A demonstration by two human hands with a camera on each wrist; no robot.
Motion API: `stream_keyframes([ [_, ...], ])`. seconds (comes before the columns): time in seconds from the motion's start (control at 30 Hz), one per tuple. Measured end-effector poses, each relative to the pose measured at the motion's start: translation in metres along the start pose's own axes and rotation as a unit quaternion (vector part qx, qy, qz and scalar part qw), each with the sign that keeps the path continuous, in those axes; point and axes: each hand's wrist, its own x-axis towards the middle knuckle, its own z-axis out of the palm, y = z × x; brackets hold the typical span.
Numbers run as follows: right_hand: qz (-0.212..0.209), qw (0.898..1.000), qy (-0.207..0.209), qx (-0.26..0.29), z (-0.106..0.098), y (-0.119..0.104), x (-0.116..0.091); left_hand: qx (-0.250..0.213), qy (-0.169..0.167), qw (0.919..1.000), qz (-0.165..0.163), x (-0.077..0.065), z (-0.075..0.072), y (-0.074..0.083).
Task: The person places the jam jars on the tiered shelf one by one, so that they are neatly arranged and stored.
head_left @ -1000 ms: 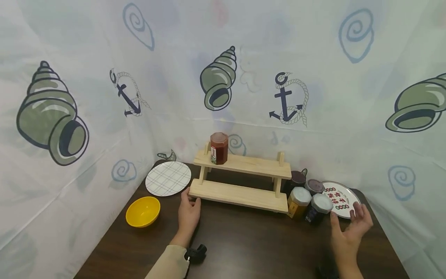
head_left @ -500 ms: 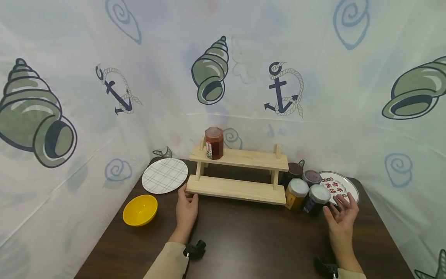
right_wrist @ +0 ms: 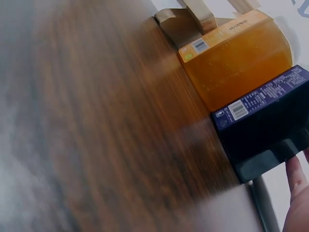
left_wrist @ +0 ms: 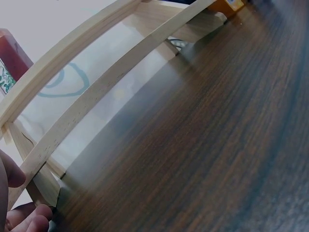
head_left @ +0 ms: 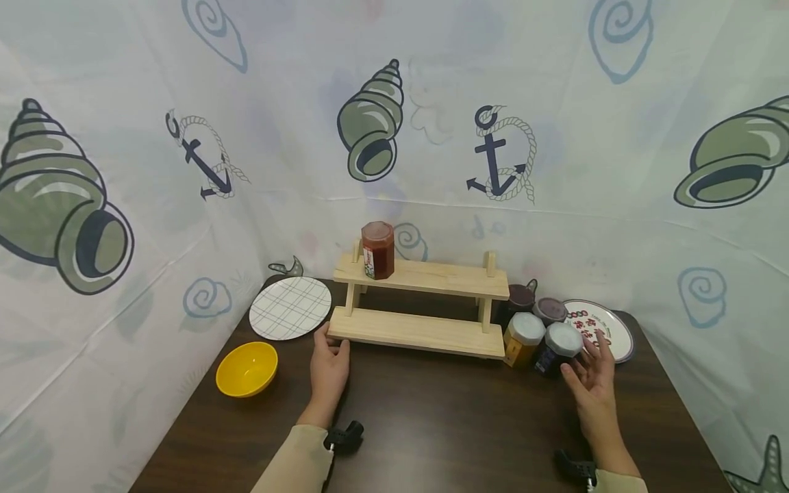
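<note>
A two-tier wooden shelf [head_left: 419,332] stands at the back of the table. My left hand [head_left: 329,373] holds the left end of its lower board, thumb at the front edge; in the left wrist view the fingertips [left_wrist: 41,212] lie under that end. On the top board sits a jar of red jam [head_left: 379,252]. My right hand [head_left: 594,390] is at the right side of a dark jar with a white lid [head_left: 561,346], fingers spread and slightly bent. In the right wrist view a fingertip [right_wrist: 294,169] meets that dark jar's wall. An amber jar [head_left: 522,337] stands beside it.
Two more dark jars [head_left: 550,310] stand behind, next to the shelf's right end. A white plate with red lettering [head_left: 621,337] lies at the back right. To the left are a checked round plate [head_left: 290,308] and a yellow bowl [head_left: 246,370]. A patterned cloth [head_left: 431,171] hangs behind.
My right hand has moved left from over the lettered plate to the dark jar's side. My left hand stays at the shelf's end. The head view has shifted slightly.
</note>
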Motion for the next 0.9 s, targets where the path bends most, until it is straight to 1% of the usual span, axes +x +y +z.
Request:
stream_keyframes([
  [0.17,0.032,0.998,-0.035,-0.052,-0.0035,0.0007,-0.0004,0.004,0.000,1.0000,-0.004,0.0003,-0.0003,0.0005],
  [0.27,0.034,0.993,-0.050,-0.096,-0.0048,0.0026,0.0001,0.004,-0.002,1.0000,-0.005,0.0004,-0.0005,0.0010],
  [0.37,0.045,0.989,-0.066,-0.125,-0.0053,0.0040,0.0017,0.005,-0.003,1.0000,-0.005,0.0002,-0.0004,0.0014],
  [0.5,0.065,0.987,-0.086,-0.121,-0.0057,0.0050,0.0057,0.008,-0.001,1.0000,-0.005,0.0007,-0.0002,0.0017],
  [0.67,0.075,0.986,-0.095,-0.111,-0.0059,0.0052,0.0082,0.009,-0.001,0.9999,-0.006,0.0009,-0.0001,0.0016],
  [0.9,0.062,0.987,-0.094,-0.119,-0.0045,0.0009,0.0073,0.010,-0.001,0.9999,-0.006,0.0004,0.0008,0.0009],
])
